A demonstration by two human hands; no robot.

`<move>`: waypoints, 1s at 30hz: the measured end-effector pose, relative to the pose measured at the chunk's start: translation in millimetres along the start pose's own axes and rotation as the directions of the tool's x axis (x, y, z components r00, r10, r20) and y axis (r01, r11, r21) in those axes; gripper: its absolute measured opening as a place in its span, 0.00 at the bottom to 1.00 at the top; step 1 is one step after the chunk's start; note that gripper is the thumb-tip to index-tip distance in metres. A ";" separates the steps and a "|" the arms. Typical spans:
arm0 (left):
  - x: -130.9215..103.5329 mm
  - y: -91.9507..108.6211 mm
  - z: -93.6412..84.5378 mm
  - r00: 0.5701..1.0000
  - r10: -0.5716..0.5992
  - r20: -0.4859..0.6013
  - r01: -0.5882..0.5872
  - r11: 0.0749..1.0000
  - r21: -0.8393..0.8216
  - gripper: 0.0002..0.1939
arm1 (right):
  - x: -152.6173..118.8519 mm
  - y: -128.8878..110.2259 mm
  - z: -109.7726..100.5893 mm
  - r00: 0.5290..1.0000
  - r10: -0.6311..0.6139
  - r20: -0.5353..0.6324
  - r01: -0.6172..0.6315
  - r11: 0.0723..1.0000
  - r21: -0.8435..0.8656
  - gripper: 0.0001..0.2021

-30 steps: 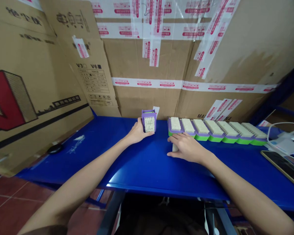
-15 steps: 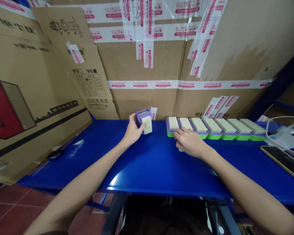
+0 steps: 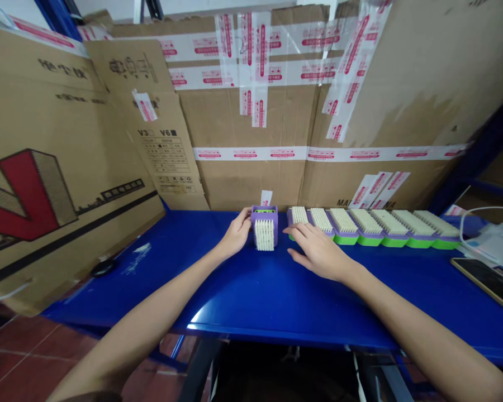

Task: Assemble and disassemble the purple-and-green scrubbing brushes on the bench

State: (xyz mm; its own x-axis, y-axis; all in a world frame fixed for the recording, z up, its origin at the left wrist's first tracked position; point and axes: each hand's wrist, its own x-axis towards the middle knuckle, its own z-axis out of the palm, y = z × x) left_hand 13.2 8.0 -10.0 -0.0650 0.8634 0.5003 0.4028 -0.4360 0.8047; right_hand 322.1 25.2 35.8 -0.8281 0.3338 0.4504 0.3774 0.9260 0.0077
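My left hand (image 3: 236,234) grips the left side of a purple scrub brush (image 3: 275,223), its fingers closed at the edge. The brush stands upright on the blue table, cream bristles (image 3: 264,235) facing me and a bit of green showing at its top. My right hand (image 3: 318,251) is held out, thumb and fingers apart, at the left end of a row of several purple-and-green scrub brushes (image 3: 346,237). Its fingertips overlap the front of the first brushes; whether they touch cannot be told. The brushes in the row lie bristles up, side by side.
Taped cardboard walls (image 3: 251,178) stand behind and left of the blue table (image 3: 251,296). At the right lie a phone (image 3: 486,282) and a white device with a cable (image 3: 492,237). A small black round object (image 3: 103,267) sits near the left edge.
My left hand has moved the brush right and turned it upright, bristles toward me. My right hand's fingers, bent around a green piece before, have spread; that piece no longer shows. The view has shifted slightly.
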 end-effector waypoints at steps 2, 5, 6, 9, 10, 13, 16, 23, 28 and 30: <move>-3.5 2.1 5.0 0.998 -0.019 0.066 0.015 0.999 0.047 0.25 | 1.0 -4.2 0.1 0.999 -0.011 -0.030 0.014 0.995 0.101 0.24; -7.9 6.3 10.9 0.993 -0.016 0.113 0.003 0.994 0.110 0.25 | 1.3 -7.7 0.5 0.999 0.000 -0.049 0.010 0.981 0.194 0.28; -8.8 8.3 11.9 0.994 -0.007 0.110 -0.006 0.993 0.119 0.25 | 1.2 -7.9 0.5 0.999 0.010 -0.049 0.000 0.978 0.209 0.29; -10.6 15.8 11.5 0.996 0.027 0.089 -0.034 0.996 0.080 0.24 | 1.0 -6.9 0.2 0.998 0.034 -0.047 -0.023 0.974 0.227 0.28; -11.4 18.5 10.7 0.996 0.037 0.081 -0.041 0.998 0.055 0.24 | 1.0 -6.4 0.0 0.998 0.038 -0.050 -0.026 0.973 0.231 0.28; -14.9 25.7 8.7 0.995 0.067 0.068 -0.067 0.998 0.009 0.27 | 0.5 -5.9 0.2 0.997 0.047 -0.065 -0.029 0.969 0.247 0.31; -19.2 30.5 9.3 0.983 0.107 0.147 -0.108 0.994 -0.005 0.36 | -0.9 -7.0 1.9 0.996 0.039 -0.077 -0.017 0.964 0.264 0.34; -22.0 30.0 15.5 0.936 0.060 0.347 -0.062 0.998 -0.006 0.52 | -1.9 -6.8 2.5 0.995 0.044 -0.095 -0.017 0.964 0.265 0.36; -15.8 21.8 11.9 0.936 0.002 0.352 0.022 0.998 -0.065 0.41 | 0.5 -1.8 -1.0 0.989 0.062 -0.137 -0.032 0.978 0.208 0.29; -12.8 20.0 8.5 0.946 -0.016 0.323 0.035 0.998 -0.055 0.37 | 1.2 0.2 -1.8 0.985 0.088 -0.151 -0.060 0.981 0.183 0.26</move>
State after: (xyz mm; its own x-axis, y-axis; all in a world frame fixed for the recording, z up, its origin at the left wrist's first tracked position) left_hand 29.9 -9.6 -3.1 0.2271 0.9058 0.3577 0.3491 -0.4186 0.8384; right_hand 321.9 25.5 37.9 -0.7195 0.3834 0.5790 0.3440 0.9211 -0.1824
